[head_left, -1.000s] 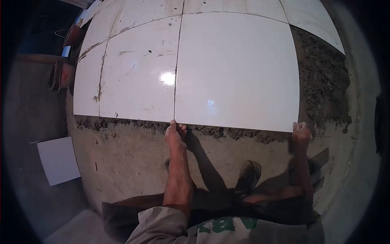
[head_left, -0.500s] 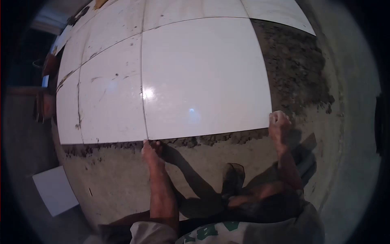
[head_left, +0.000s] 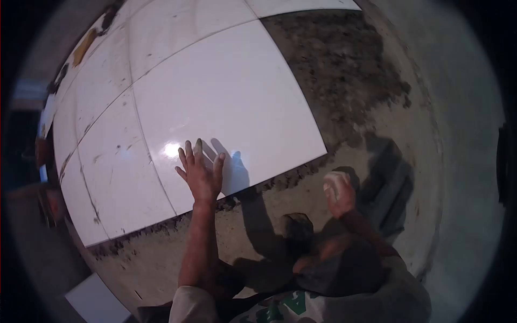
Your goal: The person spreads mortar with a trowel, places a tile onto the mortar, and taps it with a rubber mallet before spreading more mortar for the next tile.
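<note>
A large glossy white floor tile (head_left: 231,97) lies in front of me, its near edge over a bed of dark mortar. My left hand (head_left: 203,171) is spread open over the near left part of the tile, its fingers apart and pointing away from me, with its shadow falling beside it. Curled into a fist, my right hand (head_left: 339,194) hovers off the tile's near right corner, over the bare ground; pale dust coats its knuckles and nothing shows in it.
Smeared white tiles (head_left: 110,167) adjoin on the left and beyond. Dark loose mortar (head_left: 339,70) spreads along the right side. A separate white tile (head_left: 97,299) lies at lower left. My shoe (head_left: 297,229) rests on the ground between my arms. A wall (head_left: 463,107) runs along the right.
My left hand has left the tile's near left corner and opened over its surface. My right hand has come away from the right corner, toward me. The view has turned.
</note>
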### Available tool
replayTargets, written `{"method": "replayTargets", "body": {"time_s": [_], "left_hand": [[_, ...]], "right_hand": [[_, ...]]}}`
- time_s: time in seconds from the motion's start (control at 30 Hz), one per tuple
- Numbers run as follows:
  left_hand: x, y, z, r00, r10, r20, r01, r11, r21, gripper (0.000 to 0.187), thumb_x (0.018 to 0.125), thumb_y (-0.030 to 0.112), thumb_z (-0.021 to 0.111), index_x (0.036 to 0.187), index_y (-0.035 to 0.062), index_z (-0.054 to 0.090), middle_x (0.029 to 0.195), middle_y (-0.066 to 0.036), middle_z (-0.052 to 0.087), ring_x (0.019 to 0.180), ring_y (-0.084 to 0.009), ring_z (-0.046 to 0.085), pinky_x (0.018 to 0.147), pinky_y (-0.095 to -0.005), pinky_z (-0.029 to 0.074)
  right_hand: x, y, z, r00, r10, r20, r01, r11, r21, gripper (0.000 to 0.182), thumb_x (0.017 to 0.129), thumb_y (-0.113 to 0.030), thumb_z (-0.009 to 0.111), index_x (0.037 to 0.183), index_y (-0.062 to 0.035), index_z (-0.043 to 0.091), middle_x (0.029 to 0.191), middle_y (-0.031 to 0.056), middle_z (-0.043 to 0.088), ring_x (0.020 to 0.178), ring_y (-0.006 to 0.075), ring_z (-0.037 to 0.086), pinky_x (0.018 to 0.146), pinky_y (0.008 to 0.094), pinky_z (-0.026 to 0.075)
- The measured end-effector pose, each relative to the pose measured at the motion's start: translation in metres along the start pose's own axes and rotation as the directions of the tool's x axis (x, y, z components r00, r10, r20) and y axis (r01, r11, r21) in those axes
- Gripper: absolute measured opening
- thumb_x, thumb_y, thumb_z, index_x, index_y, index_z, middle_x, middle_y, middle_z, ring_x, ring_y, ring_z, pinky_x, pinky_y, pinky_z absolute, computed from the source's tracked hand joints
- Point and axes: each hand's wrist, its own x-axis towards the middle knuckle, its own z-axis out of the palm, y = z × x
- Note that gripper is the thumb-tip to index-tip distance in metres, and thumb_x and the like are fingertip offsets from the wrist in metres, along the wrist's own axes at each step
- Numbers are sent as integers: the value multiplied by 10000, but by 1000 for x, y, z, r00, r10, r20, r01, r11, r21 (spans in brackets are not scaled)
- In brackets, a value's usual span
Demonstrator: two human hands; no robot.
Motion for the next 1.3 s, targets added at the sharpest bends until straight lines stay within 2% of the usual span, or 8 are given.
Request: {"method": "replayTargets", "body": {"time_s": [0.3, 0.5, 0.7, 0.77, 0.83, 1.13, 1.2, 1.3], "left_hand": [[43, -7, 23, 942, 27, 334, -114, 963, 244, 1117, 677, 682, 691, 1513, 165, 162, 1571, -174, 73, 1435, -426, 34, 974, -779, 168], [88, -44, 28, 872, 217, 440, -296, 948, 119, 1135, 681, 481, 798, 1516, 140, 110, 1505, -340, 58, 1377, -496, 134, 1098, -537, 275], [118, -104, 13, 757, 330, 564, -373, 927, -41, 612, 692, 424, 802, 1039, -48, 627, 1192, -260, 550, 1182, -375, 448, 989, -437, 383], [126, -119, 13, 772, 145, 618, -328, 925, 193, 985, 647, 481, 819, 1347, -38, 361, 1314, -308, 436, 1257, -435, 374, 1037, -442, 367], [105, -83, -14, 842, 87, 532, -244, 941, 233, 1240, 616, 487, 840, 1484, -3, 103, 1412, -347, 303, 1307, -485, 302, 1060, -441, 367], [99, -68, -29, 859, 37, 510, -228, 921, 317, 1232, 598, 525, 830, 1488, 28, 139, 1470, -289, 256, 1304, -441, 367, 1011, -431, 433], [96, -63, -35, 869, 25, 495, -213, 920, 328, 1237, 590, 529, 835, 1488, 27, 149, 1497, -280, 225, 1334, -442, 333, 1014, -471, 421], [95, -54, -42, 860, -44, 508, -145, 934, 327, 1242, 587, 528, 839, 1488, 22, 150, 1510, -261, 216, 1351, -435, 308, 1018, -553, 383]], "right_hand": [[-221, 11, -39, 468, 839, 277, -856, 508, -92, 247, 854, -248, 597, 960, -29, 639, 906, 209, 638, 881, 374, 620, 774, 435, 476], [-308, 20, -24, 217, 959, -183, -965, 183, -186, 236, 857, -198, 572, 1013, -27, 620, 967, 199, 635, 921, 365, 603, 839, 460, 464], [-360, 110, -91, 682, 614, -398, -667, 299, -682, 306, 902, -195, 519, 1151, -35, 595, 1098, 156, 620, 1051, 322, 576, 957, 421, 438], [-329, 130, -127, 420, 852, -313, -855, 255, -452, 325, 903, -139, 454, 1208, -91, 556, 1214, 153, 554, 1107, 323, 538, 923, 418, 437], [-316, 136, -117, 666, 712, -221, -646, 403, -648, 374, 891, -198, 514, 1253, -104, 539, 1252, 170, 527, 1128, 358, 516, 930, 453, 434], [-321, 113, -132, 891, 433, 137, -131, 535, -835, 368, 841, -325, 622, 1122, -88, 603, 1158, 164, 572, 1077, 375, 549, 873, 537, 443], [-286, 58, -125, 564, 825, 33, -561, 412, -718, 348, 830, -336, 647, 1050, -68, 613, 999, 171, 622, 922, 371, 599, 794, 506, 474], [-289, 66, -96, 693, 713, 104, -445, 537, -716, 360, 827, -342, 657, 1003, -32, 604, 886, 189, 631, 794, 386, 600, 746, 465, 490]]}}
